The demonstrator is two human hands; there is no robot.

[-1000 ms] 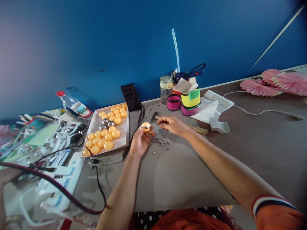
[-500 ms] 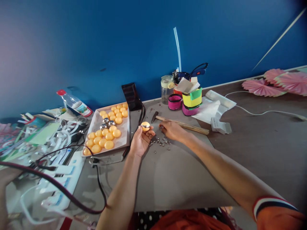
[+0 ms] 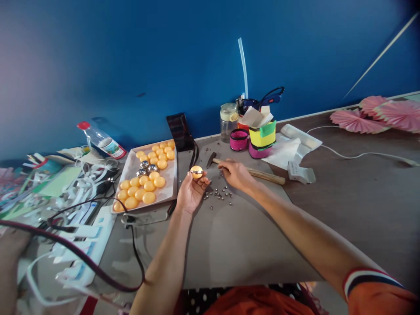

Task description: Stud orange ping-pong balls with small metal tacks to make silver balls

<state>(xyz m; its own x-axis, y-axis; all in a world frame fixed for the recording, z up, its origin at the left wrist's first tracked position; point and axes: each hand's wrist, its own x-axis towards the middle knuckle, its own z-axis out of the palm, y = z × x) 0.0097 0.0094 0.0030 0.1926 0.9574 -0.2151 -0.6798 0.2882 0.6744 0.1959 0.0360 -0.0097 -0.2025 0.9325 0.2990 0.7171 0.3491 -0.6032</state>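
Observation:
My left hand [image 3: 192,192] holds up an orange ball [image 3: 197,171] with a band of silver studs around its middle. Just right of it, my right hand [image 3: 233,173] has its fingers bent together over the mat; whatever is between the fingertips is too small to make out. Small silver studs [image 3: 219,195] lie scattered on the grey mat below both hands. Behind my right hand rests a hammer [image 3: 265,176] with a wooden handle. To the left, a white tray [image 3: 169,186] carries several plain orange balls [image 3: 149,197] and a few silver-studded ones [image 3: 143,172].
A phone [image 3: 180,131] leans on the wall. Behind the hammer stand a glass jar [image 3: 229,122] and a yellow container [image 3: 262,136]. Cables and a white power strip [image 3: 93,249] crowd the left, beside a plastic bottle [image 3: 106,144]. Pink paper fans [image 3: 357,120] lie far right.
My left hand and the ball have shifted slightly left and up. My right hand has risen a little from the studs, its fingertips now nearer the hammer head.

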